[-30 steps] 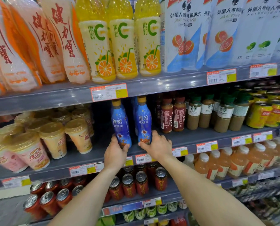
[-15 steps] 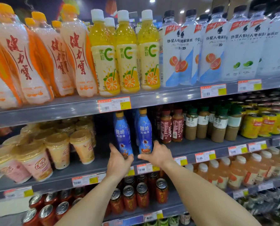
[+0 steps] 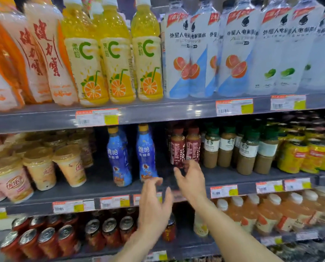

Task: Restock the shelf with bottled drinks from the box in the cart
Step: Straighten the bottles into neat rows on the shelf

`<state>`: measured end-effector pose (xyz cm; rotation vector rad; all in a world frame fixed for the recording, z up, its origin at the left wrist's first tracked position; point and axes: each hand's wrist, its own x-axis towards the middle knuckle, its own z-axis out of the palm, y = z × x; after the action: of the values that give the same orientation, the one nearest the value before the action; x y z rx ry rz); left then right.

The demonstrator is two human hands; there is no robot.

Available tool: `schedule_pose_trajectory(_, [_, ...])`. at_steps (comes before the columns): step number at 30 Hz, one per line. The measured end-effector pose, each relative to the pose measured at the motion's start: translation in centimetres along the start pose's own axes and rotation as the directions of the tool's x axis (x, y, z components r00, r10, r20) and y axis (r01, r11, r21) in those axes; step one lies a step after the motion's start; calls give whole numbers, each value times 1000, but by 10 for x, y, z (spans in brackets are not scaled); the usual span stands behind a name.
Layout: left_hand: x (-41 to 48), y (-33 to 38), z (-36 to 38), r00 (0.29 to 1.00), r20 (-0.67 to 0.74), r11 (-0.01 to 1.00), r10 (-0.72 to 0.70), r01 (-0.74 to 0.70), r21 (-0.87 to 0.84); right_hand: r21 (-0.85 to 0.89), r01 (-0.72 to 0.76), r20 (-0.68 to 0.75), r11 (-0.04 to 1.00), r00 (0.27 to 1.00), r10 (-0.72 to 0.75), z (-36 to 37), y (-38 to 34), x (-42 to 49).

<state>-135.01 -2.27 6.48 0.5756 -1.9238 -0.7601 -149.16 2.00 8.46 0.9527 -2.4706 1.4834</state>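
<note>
Two blue coffee bottles with yellow caps stand upright side by side on the grey middle shelf (image 3: 224, 176), the left bottle (image 3: 119, 157) and the right bottle (image 3: 146, 154). My left hand (image 3: 154, 207) hovers in front of the shelf edge, below the right bottle, fingers spread and holding nothing. Just right of that bottle is my right hand (image 3: 192, 178), fingers loosely open, in front of two dark red bottles (image 3: 185, 146) and empty too. Neither the box nor the cart is in view.
Milk-tea cups (image 3: 70, 167) stand left of the blue bottles, brown latte bottles (image 3: 226, 148) and yellow cans (image 3: 294, 156) to the right. Tall yellow juice bottles (image 3: 116, 61) and white bottles (image 3: 231, 50) fill the shelf above; red cans (image 3: 44, 241) and orange bottles (image 3: 267, 214) fill the one below.
Both hands have let go of the blue bottles and drawn back to the right and down. The bottles stay standing on the shelf. The camera has shifted closer.
</note>
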Motion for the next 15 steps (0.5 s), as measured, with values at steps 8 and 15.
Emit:
schedule_pose_trajectory(8, [80, 15, 89, 968, 56, 969, -244, 241, 53, -117, -105, -41, 988, 994, 101, -27, 40, 55])
schedule_pose_trajectory(15, [109, -12, 114, 919, 127, 928, -372, 367, 67, -107, -127, 67, 986, 989, 135, -15, 51, 67])
